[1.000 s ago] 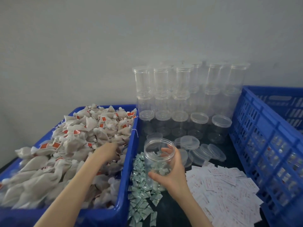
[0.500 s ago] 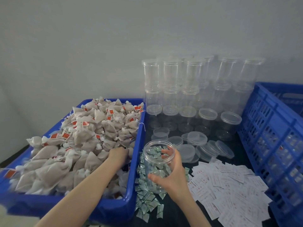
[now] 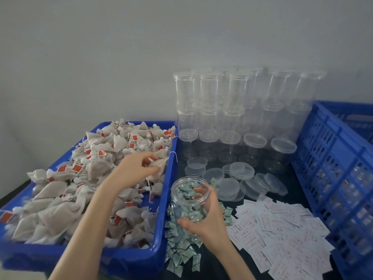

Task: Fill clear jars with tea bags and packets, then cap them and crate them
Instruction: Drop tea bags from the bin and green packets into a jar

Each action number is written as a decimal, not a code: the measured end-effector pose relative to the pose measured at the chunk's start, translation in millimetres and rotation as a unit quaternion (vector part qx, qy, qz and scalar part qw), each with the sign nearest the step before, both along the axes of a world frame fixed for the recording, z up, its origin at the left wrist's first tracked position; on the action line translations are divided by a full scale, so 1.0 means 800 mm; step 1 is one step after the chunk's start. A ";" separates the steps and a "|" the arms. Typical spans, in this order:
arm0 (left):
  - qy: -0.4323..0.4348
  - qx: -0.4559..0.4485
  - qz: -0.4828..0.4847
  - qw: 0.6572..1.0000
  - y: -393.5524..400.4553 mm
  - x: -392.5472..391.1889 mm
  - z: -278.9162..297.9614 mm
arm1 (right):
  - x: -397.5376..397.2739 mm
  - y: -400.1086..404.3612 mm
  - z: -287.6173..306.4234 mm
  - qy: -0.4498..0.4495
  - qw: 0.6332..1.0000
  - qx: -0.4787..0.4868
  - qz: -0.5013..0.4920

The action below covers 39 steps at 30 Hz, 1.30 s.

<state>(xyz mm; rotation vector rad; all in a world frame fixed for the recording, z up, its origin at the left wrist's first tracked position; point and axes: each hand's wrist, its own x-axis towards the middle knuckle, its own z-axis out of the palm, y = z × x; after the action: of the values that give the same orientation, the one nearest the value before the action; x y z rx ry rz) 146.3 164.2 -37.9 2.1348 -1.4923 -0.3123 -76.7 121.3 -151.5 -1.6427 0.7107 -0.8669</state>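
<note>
My right hand (image 3: 207,221) grips an open clear jar (image 3: 186,196), tilted toward the left, over a pile of small green packets (image 3: 181,251). My left hand (image 3: 135,168) is raised above the blue bin (image 3: 141,257) heaped with beige tea bags (image 3: 60,199) bearing red tags, and it pinches one tea bag (image 3: 159,164) between fingers and thumb. The jar looks empty inside; the green packets show through its wall.
Stacks of capped clear jars (image 3: 232,110) stand against the wall. Loose clear lids (image 3: 242,180) lie in front of them. White and pink paper packets (image 3: 282,233) spread at the right. A blue slatted crate (image 3: 333,168) stands at the far right.
My left hand has lifted out of the heap with one tea bag and moved right, toward the jar. The right hand keeps the jar in about the same place.
</note>
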 end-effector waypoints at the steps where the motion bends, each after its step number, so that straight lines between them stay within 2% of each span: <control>1: 0.012 -0.025 -0.013 1.000 0.008 -0.006 0.016 | 0.000 0.001 0.001 0.001 1.000 0.000 0.002; 8: 0.095 -0.189 -0.138 0.968 0.040 -0.063 0.069 | 0.003 0.008 0.010 0.015 1.000 0.007 0.026; 12: 0.077 -0.278 -0.134 0.948 0.032 -0.081 0.065 | 0.004 0.009 0.012 0.024 0.999 0.009 0.040; 17: 0.056 -0.312 -0.121 0.941 0.021 -0.094 0.049 | 0.006 0.012 0.016 0.031 0.998 -0.006 0.049; 22: -0.008 -0.183 -0.142 0.973 0.020 -0.091 0.025 | 0.008 0.010 0.018 0.011 0.999 -0.027 0.035; 26: 0.008 -0.118 -0.199 0.973 0.026 -0.086 0.017 | 0.007 0.008 0.017 -0.021 0.999 -0.027 0.013; 29: 0.024 -0.075 -0.232 0.969 0.032 -0.079 0.020 | 0.005 0.009 0.017 -0.013 0.999 -0.042 0.008; 32: 0.046 -0.118 -0.174 0.977 0.038 -0.062 0.016 | 0.003 0.010 0.015 0.010 0.999 -0.045 0.008; 34: -0.014 -0.091 -0.105 0.990 0.040 -0.047 0.005 | 0.001 0.012 0.012 0.022 0.999 -0.042 0.009; 36: -0.121 0.086 -0.085 0.985 0.037 -0.036 -0.016 | -0.001 0.013 0.010 0.026 0.999 -0.038 0.009; 38: -0.160 0.298 -0.117 0.934 0.033 -0.036 -0.042 | -0.001 0.013 0.011 0.024 0.999 -0.044 0.007; 39: -0.159 0.368 -0.123 0.908 0.032 -0.041 -0.052 | -0.001 0.013 0.012 0.023 0.999 -0.045 0.004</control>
<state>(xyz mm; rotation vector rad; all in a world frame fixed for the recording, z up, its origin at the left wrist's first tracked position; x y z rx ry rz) 113.8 189.6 -79.5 2.6599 -2.0820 -0.7476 -77.4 132.0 -141.9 -1.7483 0.7052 -0.8693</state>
